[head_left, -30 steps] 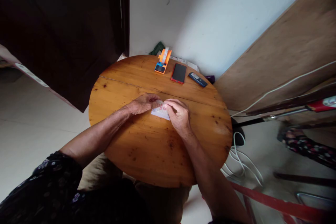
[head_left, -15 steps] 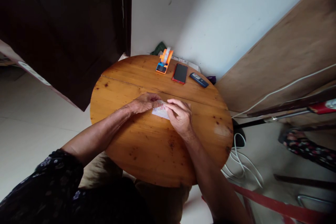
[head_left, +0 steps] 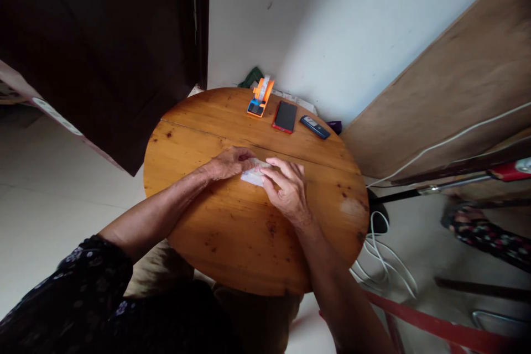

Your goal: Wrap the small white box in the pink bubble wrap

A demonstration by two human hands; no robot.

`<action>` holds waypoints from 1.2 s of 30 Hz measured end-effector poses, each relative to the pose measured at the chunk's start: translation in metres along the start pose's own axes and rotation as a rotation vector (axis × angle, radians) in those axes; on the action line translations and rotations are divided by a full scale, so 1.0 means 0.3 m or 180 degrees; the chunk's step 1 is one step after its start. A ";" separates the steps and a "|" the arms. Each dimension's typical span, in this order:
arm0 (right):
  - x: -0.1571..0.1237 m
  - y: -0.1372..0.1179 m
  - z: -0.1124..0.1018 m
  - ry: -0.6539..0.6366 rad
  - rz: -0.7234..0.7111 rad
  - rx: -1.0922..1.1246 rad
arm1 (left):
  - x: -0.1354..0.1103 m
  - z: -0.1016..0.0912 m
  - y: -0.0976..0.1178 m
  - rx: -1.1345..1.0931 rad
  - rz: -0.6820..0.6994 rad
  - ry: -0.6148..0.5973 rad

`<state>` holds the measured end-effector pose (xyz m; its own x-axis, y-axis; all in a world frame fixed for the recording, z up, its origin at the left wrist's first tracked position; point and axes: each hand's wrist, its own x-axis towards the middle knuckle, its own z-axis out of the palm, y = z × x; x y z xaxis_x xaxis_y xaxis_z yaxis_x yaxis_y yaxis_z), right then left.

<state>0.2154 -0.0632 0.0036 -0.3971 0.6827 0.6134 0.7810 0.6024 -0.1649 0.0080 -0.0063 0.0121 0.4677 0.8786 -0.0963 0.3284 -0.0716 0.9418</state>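
A small pale, thin sheet [head_left: 252,178] with faint pinkish marks is at the middle of the wooden table [head_left: 232,232]; whether it is paper or plastic I cannot tell. My left hand [head_left: 231,163] pinches its far left edge between thumb and fingers. On the other side, my right hand [head_left: 288,189] has its bent fingers and thumb on the sheet's right end, covering part of it.
Toward the table's far edge stand an orange tape dispenser [head_left: 261,97], a red-edged phone [head_left: 285,116] and a dark handset [head_left: 315,127]. White cable [head_left: 384,254] loops on the floor at the right. A person's patterned sleeve or trouser leg [head_left: 489,238] shows farther right.
My right hand has shifted slightly to the right, its fingers now a little more curled over the sheet. The left hand keeps its grip in nearly the same spot.
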 end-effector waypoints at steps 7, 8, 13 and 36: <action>-0.005 -0.008 -0.004 -0.0132 -0.0073 -0.0119 | -0.004 -0.002 0.011 -0.0067 0.0031 -0.0103; -0.005 -0.009 -0.004 -0.0129 -0.0084 -0.0147 | -0.005 -0.001 0.013 -0.0050 0.0031 -0.0096; -0.005 -0.009 0.000 -0.0026 -0.0172 -0.0102 | -0.012 0.020 0.016 0.0289 0.0121 0.0108; -0.013 0.032 0.012 0.0835 0.0221 0.0498 | 0.010 -0.023 0.020 -0.0394 -0.0258 0.0717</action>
<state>0.2228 -0.0586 -0.0031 -0.1915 0.6067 0.7715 0.7103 0.6282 -0.3177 0.0057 -0.0010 0.0198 0.2451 0.9630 -0.1121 0.2479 0.0495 0.9675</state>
